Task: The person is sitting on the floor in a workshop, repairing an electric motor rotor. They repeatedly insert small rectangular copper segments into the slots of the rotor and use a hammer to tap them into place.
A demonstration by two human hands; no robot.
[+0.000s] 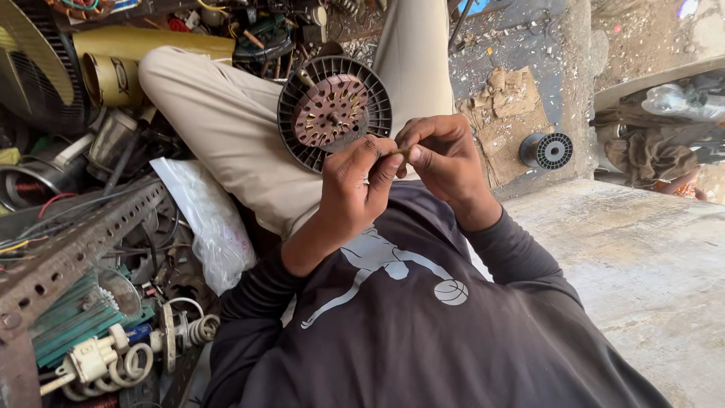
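A round black fan motor housing (pixel 334 112) with a copper-coloured stator face and a short shaft rests on my knee in beige trousers. In front of my chest, my left hand (pixel 353 189) and my right hand (pixel 444 159) meet, both pinching a small thin yellowish piece (pixel 398 153) between fingertips. Its exact kind is too small to tell. The hands sit just below and to the right of the motor, close to its rim.
To the left lie a perforated rusty metal bar (pixel 68 253), a clear plastic bag (pixel 208 223), wires, white connectors (pixel 94 361) and a yellow cylinder (pixel 113 75). A small black spool (pixel 547 149) sits on the ground at right, near crumpled cardboard (pixel 510 113) and a concrete slab (pixel 642 264).
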